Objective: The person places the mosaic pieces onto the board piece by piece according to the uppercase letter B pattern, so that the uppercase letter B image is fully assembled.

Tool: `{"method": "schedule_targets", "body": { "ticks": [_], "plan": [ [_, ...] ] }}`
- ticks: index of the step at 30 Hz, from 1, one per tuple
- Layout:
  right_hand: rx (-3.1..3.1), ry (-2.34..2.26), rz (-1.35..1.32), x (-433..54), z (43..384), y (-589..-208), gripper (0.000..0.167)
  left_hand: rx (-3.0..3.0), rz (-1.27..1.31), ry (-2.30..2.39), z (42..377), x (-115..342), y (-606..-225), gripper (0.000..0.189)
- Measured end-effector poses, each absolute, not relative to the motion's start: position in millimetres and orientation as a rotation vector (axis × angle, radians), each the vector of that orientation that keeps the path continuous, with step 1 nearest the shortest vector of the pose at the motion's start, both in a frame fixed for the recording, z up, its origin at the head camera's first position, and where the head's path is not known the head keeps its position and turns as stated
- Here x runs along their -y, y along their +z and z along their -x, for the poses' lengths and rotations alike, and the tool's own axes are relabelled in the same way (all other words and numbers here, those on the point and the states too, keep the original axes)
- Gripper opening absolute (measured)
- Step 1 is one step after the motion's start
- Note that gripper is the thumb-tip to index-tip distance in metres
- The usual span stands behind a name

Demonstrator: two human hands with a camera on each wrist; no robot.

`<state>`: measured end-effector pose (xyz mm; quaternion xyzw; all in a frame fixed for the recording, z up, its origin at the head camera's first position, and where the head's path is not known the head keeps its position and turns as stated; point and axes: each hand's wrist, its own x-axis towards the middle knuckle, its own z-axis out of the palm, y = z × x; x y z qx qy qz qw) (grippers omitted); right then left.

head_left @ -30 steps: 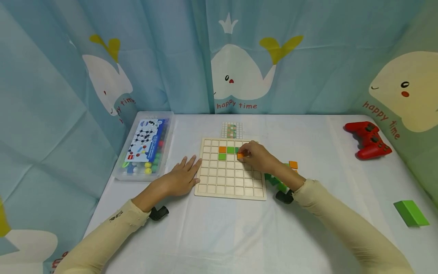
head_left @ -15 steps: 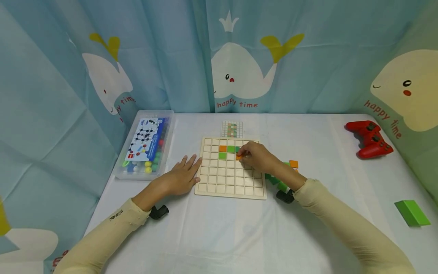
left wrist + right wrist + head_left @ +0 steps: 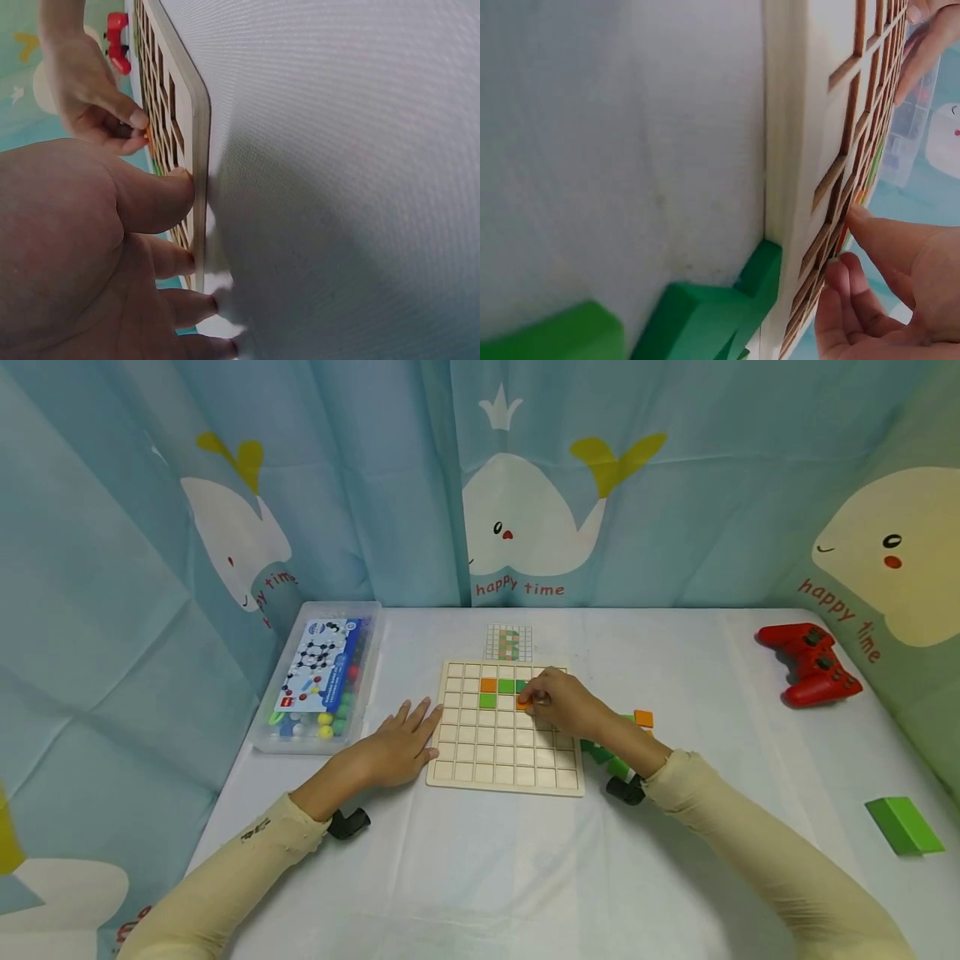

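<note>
A wooden grid board (image 3: 483,752) lies at the middle of the table. My right hand (image 3: 566,702) pinches an orange square tile (image 3: 522,705) down at a cell in the board's upper part; in the right wrist view its thumb and fingertips meet at the tile's edge. Another orange tile (image 3: 489,686), a green tile (image 3: 506,686) and a second green tile (image 3: 487,701) sit in nearby cells, and a darker green piece (image 3: 521,686) is half hidden by my fingers. At the board's left edge rests my left hand (image 3: 397,749), fingers spread, thumb touching the rim.
Green blocks (image 3: 705,315) and orange ones (image 3: 643,718) lie beside the board, partly under my right forearm. A printed pattern card (image 3: 508,643) is behind it. A clear box of beads (image 3: 315,677) stands left; a red game controller (image 3: 810,664) and green block (image 3: 903,827) are right.
My right hand has lowered the orange tile slightly onto the grid, and it now lies flatter there. The left hand has stayed in place.
</note>
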<state>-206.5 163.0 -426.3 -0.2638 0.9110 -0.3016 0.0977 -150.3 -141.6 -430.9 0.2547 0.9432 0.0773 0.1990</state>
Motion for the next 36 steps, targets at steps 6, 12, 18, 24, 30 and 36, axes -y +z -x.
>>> {"method": "schedule_targets", "body": {
  "ticks": [6, 12, 18, 24, 30, 36],
  "plan": [
    [-2.714, -0.969, 0.682, -181.4, 207.2, -418.7, 0.017, -2.632, -0.707, 0.208, 151.4, 141.3, -431.8, 0.065],
    [-2.795, -1.013, 0.526, -230.9, 206.1, -413.1, 0.022, -2.624, -0.693, 0.205, 151.5, 140.8, -431.7, 0.065],
    [-2.782, -1.002, 0.274, -284.7, 195.4, -415.9, 0.032, -2.623, -0.704, 0.215, 150.2, 140.7, -429.1, 0.066],
    [-2.734, -0.983, 0.154, -309.5, 181.8, -422.5, 0.040, -2.632, -0.719, 0.196, 149.2, 140.2, -428.0, 0.065],
    [-2.682, -0.945, 0.189, -318.4, 176.5, -427.0, 0.042, -2.628, -0.719, 0.192, 149.2, 140.0, -427.4, 0.065],
    [-2.684, -0.905, 0.253, -318.0, 175.7, -427.0, 0.034, -2.628, -0.717, 0.190, 148.6, 139.7, -426.2, 0.065]
  ]
}}
